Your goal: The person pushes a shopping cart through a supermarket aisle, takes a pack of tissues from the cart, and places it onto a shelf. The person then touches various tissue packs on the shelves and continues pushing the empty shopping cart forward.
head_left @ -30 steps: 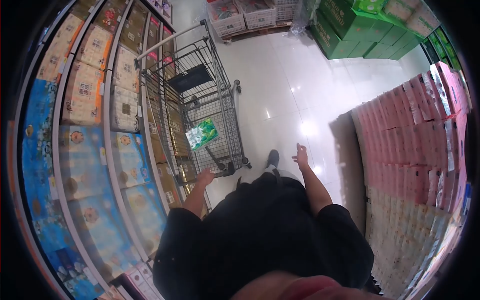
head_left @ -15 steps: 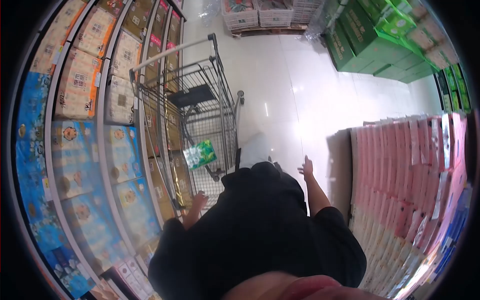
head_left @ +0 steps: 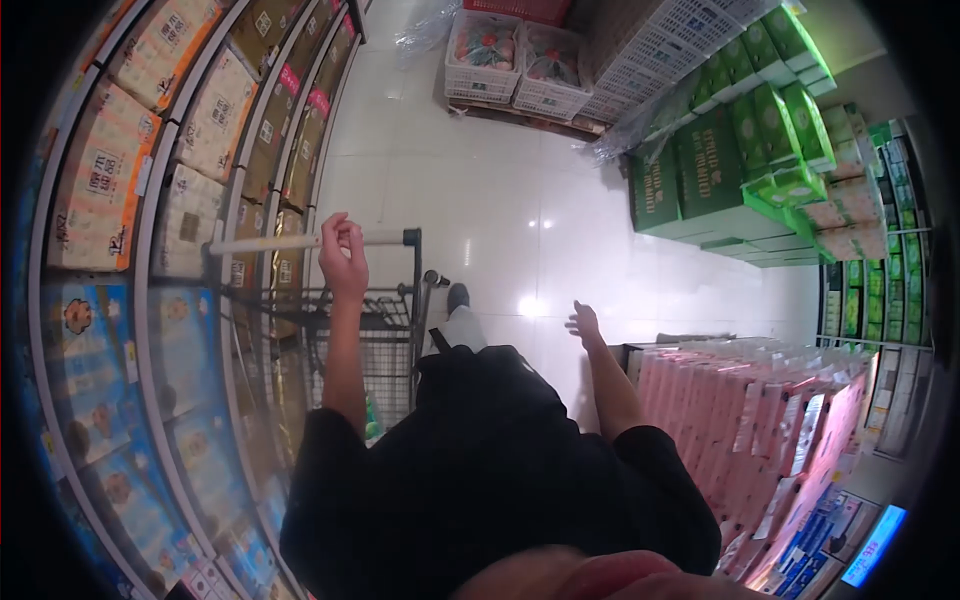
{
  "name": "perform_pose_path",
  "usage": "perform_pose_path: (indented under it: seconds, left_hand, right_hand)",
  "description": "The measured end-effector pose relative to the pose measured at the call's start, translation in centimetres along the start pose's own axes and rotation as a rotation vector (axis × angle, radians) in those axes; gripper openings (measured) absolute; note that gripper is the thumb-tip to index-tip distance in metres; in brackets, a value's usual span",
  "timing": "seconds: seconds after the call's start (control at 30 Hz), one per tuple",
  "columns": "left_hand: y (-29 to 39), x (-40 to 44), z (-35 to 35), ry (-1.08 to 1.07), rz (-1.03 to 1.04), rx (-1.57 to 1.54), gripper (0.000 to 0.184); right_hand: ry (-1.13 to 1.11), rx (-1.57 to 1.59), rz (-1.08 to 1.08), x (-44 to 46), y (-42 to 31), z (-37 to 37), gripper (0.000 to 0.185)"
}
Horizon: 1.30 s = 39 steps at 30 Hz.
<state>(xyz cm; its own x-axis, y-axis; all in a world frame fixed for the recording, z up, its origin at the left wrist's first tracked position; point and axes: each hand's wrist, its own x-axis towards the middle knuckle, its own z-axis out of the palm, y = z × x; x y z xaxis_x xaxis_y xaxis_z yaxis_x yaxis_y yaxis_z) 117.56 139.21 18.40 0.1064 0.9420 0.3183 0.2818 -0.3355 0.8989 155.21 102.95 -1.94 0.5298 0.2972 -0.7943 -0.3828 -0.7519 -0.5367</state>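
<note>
My left hand (head_left: 343, 258) is over the pale handle (head_left: 270, 243) of a wire shopping cart (head_left: 385, 345). Its fingers are loosely bent and not wrapped round the bar; whether they touch it I cannot tell. A green pack (head_left: 372, 415) shows low in the cart, mostly hidden behind my forearm and black shirt. My right hand (head_left: 583, 322) hangs out over the floor with its fingers apart, holding nothing. Closest to it is the stack of pink packs (head_left: 725, 420) on the right.
Shelves along the left hold orange-and-cream packs (head_left: 103, 180) and blue packs (head_left: 90, 370). White crates (head_left: 483, 60) stand on a pallet ahead. Green cartons (head_left: 700, 170) are piled at the right. Shiny tiled floor (head_left: 500, 180) runs between them.
My left hand has risen from beside the cart basket to its handle. The view has advanced along the aisle, and the handle is nearer my body. My right hand stays apart from everything.
</note>
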Motion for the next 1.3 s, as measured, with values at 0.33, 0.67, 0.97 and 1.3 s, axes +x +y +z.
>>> perform_pose_path:
  seconds: [0.33, 0.67, 0.97, 1.3]
  left_hand:
    - [-0.6, 0.0, 1.0, -0.303, -0.381, 0.683, 0.026]
    - [1.5, -3.4, -0.2, -0.392, -0.5, 0.781, 0.049]
    - [4.3, -4.4, 2.3, 0.009, -0.433, 0.864, 0.054]
    - [4.6, -7.8, 5.1, 0.731, -0.611, 1.142, 0.053]
  right_hand:
    - [-0.007, -0.11, -0.313, 3.3, -17.5, 1.7, 0.042]
    - [-0.199, -0.532, 0.342, 15.2, -11.4, -0.7, 0.043]
    - [-0.407, -0.572, -0.073, 27.1, -35.7, 12.9, 0.038]
    - [-0.623, -0.681, -0.226, 31.0, -48.0, 30.2, 0.041]
